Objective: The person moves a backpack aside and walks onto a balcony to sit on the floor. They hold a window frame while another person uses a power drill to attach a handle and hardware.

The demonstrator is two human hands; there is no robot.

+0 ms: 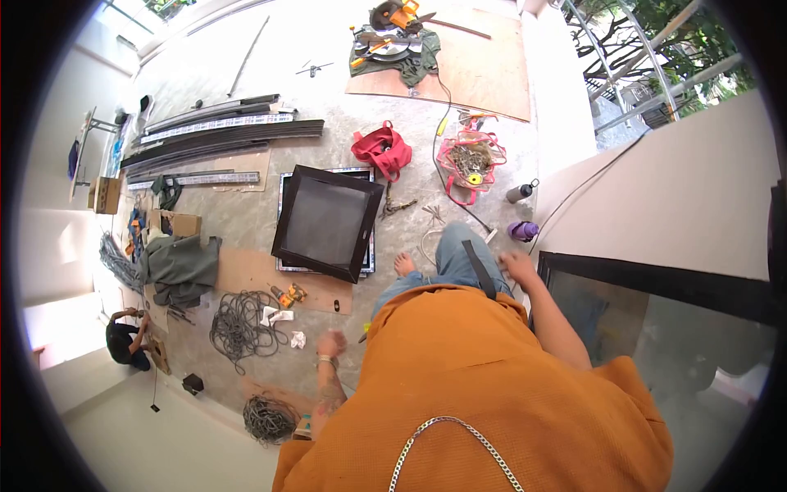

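Observation:
My left hand (331,343) hangs beside my left side above the floor, a bracelet at its wrist. Its fingers look curled in, and I see nothing in them. Nearest to it are white crumpled scraps (298,339) and a tangled heap of grey cord (243,328). On the other side, my right hand (516,266) is beside my right knee, close to the black-framed glass panel. Its fingers are loosely bent and somewhat apart, with no object visible between them. A black strap (479,269) lies across my jeans.
Black frames (328,221) lie stacked ahead. Around them are a red bag (382,151), a clear tote (470,161), a purple bottle (523,231), a grey bottle (520,192) and dark metal profiles (229,141). A mitre saw (389,45) stands farther off. Another person (125,341) crouches at left.

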